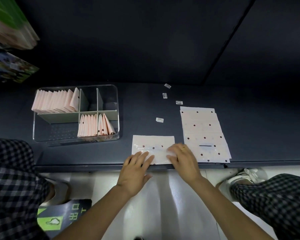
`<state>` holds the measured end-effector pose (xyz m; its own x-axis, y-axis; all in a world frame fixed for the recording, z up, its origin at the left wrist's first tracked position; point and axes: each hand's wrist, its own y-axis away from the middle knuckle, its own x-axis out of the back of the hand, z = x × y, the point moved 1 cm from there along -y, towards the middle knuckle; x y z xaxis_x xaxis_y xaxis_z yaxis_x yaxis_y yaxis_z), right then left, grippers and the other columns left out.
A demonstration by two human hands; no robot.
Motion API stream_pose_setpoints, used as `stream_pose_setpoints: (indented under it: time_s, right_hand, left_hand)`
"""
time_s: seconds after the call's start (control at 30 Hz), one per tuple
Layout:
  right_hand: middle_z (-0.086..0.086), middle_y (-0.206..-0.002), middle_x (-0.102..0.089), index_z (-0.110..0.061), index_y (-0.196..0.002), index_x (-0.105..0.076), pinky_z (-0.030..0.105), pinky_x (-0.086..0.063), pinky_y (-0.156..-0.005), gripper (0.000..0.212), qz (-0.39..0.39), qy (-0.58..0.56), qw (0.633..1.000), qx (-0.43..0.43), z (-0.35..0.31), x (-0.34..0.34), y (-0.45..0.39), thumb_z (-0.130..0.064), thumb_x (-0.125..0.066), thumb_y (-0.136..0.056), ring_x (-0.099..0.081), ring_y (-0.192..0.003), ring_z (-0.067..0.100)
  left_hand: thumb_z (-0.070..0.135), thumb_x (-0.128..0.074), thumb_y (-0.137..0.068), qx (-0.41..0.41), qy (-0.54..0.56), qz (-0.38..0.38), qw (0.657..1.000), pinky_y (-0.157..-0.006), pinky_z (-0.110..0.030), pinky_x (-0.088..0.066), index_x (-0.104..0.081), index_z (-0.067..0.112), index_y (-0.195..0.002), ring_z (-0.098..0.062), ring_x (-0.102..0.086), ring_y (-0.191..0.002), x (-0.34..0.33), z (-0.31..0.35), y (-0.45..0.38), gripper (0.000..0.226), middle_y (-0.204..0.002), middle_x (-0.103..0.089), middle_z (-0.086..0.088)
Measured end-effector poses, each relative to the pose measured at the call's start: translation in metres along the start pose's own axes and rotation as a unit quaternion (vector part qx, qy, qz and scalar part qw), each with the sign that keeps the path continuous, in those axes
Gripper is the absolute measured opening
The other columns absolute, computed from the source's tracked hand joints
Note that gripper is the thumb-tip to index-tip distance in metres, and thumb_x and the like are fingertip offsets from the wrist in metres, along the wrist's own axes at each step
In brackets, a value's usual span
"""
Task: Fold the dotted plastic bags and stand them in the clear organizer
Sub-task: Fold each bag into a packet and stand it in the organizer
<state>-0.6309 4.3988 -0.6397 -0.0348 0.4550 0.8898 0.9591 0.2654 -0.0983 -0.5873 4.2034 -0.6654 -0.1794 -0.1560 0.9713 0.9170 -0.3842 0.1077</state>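
Both hands, left (135, 168) and right (182, 159), flat, fingers spread on pale-pink dotted plastic bag (152, 141) beside clear organizer (118, 108); slippery film may skew the crease.

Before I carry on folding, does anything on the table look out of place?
Four small white barcode stickers lie scattered loose on the dark table, between the clear organizer and the flat stack of dotted pink bags. Nothing else stands out.

Half-folded pink dotted bag (152, 142): flat at shelf edge. Unfolded bag stack (203, 132): flat, just right. Clear organizer (118, 110): left, folded bags (54, 102) upright in three compartments.
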Motion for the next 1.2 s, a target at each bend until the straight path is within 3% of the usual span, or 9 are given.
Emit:
stream_pose_setpoints:
  time_s: [0.1, 0.2, 0.47, 0.57, 0.7, 0.77, 0.9, 1.0, 1.2]
  right_hand:
    - [-0.004, -0.086, -0.069, -0.014, -0.080, -0.073, 0.026, -0.054, -0.069, 0.016, -0.019, 0.035, 0.993, 0.115, -0.010, -0.008, 0.007, -0.014, -0.083, -0.067, -0.065, -0.080, 0.019]
    - [-0.008, -0.078, -0.069, -0.018, -0.071, -0.074, 0.022, -0.054, -0.062, 0.022, -0.017, 0.063, 0.990, 0.122, -0.007, -0.011, 0.010, -0.017, -0.091, -0.056, -0.066, -0.071, 0.015]
    - [-0.002, -0.081, -0.073, -0.015, -0.070, -0.074, 0.021, -0.053, -0.058, 0.028, -0.009, 0.130, 0.976, 0.175, 0.009, -0.009, 0.011, -0.009, -0.091, -0.049, -0.067, -0.066, 0.018]
    - [-0.001, -0.078, -0.070, -0.011, -0.074, -0.070, 0.025, -0.053, -0.059, 0.017, -0.022, 0.113, 0.982, 0.153, 0.010, -0.009, 0.008, -0.002, -0.081, -0.065, -0.064, -0.066, 0.020]
    - [-0.001, -0.111, -0.063, -0.012, -0.106, -0.061, 0.032, -0.048, -0.086, 0.020, -0.117, 0.004, 0.993, 0.030, 0.012, -0.006, 0.002, -0.018, -0.044, -0.099, -0.058, -0.100, 0.019]
    - [-0.005, -0.109, -0.061, -0.018, -0.103, -0.054, 0.032, -0.047, -0.084, 0.017, -0.139, -0.081, 0.986, -0.042, 0.013, -0.003, -0.003, -0.023, -0.038, -0.101, -0.056, -0.097, 0.015]
    - [-0.005, -0.085, -0.061, -0.021, -0.090, -0.051, 0.019, -0.042, -0.068, 0.009, -0.105, -0.220, 0.961, -0.134, 0.017, -0.001, -0.012, -0.025, -0.059, -0.092, -0.052, -0.073, 0.007]
    - [-0.006, -0.085, -0.064, -0.020, -0.093, -0.056, 0.005, -0.041, -0.065, 0.022, -0.080, -0.298, 0.927, -0.214, 0.023, 0.000, -0.021, -0.018, -0.074, -0.080, -0.054, -0.073, 0.004]
    - [0.006, -0.086, -0.066, -0.005, -0.094, -0.064, 0.026, -0.042, -0.076, 0.020, -0.056, -0.208, 0.930, -0.298, 0.031, -0.011, -0.047, -0.024, -0.066, -0.087, -0.060, -0.087, 0.023]
  left_hand:
    - [0.044, -0.063, -0.084, 0.022, 0.069, 0.011, 0.997, -0.097, -0.033, -0.038, -0.053, 0.026, -0.131, -0.019, -0.046, -0.126, 0.003, -0.005, -0.009, 0.052, -0.135, -0.051, 0.007]
    - [0.040, -0.054, -0.091, 0.040, 0.113, 0.033, 0.992, -0.095, -0.030, -0.030, -0.051, 0.029, -0.127, -0.014, -0.038, -0.126, -0.002, -0.013, -0.017, 0.037, -0.134, -0.046, 0.015]
    - [0.035, -0.063, -0.086, 0.047, 0.166, 0.068, 0.983, -0.089, -0.025, -0.031, -0.061, 0.026, -0.109, -0.012, -0.043, -0.115, 0.000, -0.021, -0.023, 0.025, -0.119, -0.055, 0.016]
    - [0.037, -0.065, -0.085, 0.037, 0.177, 0.058, 0.982, -0.091, -0.025, -0.029, -0.061, 0.025, -0.112, -0.012, -0.043, -0.118, 0.001, -0.023, -0.024, 0.031, -0.122, -0.054, 0.013]
    - [0.031, -0.071, -0.081, 0.063, 0.202, 0.081, 0.974, -0.089, -0.030, -0.036, -0.064, 0.019, -0.108, -0.017, -0.049, -0.110, 0.005, -0.036, -0.021, 0.030, -0.120, -0.058, 0.006]
    - [0.026, -0.072, -0.082, 0.113, 0.244, 0.107, 0.957, -0.082, -0.029, -0.039, -0.066, 0.015, -0.102, -0.020, -0.054, -0.102, 0.010, -0.045, -0.021, 0.023, -0.107, -0.064, 0.002]
    - [0.024, -0.068, -0.085, 0.223, 0.320, 0.092, 0.916, -0.068, -0.028, -0.040, -0.065, 0.014, -0.088, -0.023, -0.058, -0.083, 0.017, -0.055, -0.032, 0.011, -0.083, -0.063, -0.003]
    - [0.019, -0.069, -0.084, 0.254, 0.360, 0.089, 0.893, -0.059, -0.024, -0.032, -0.047, 0.022, -0.066, -0.021, -0.054, -0.068, 0.017, -0.058, -0.041, 0.029, -0.066, -0.058, 0.003]
    - [0.013, -0.066, -0.086, 0.304, 0.391, 0.102, 0.863, -0.072, -0.034, -0.046, -0.047, 0.016, -0.092, -0.024, -0.058, -0.079, 0.018, -0.049, -0.044, 0.020, -0.076, -0.058, 0.002]
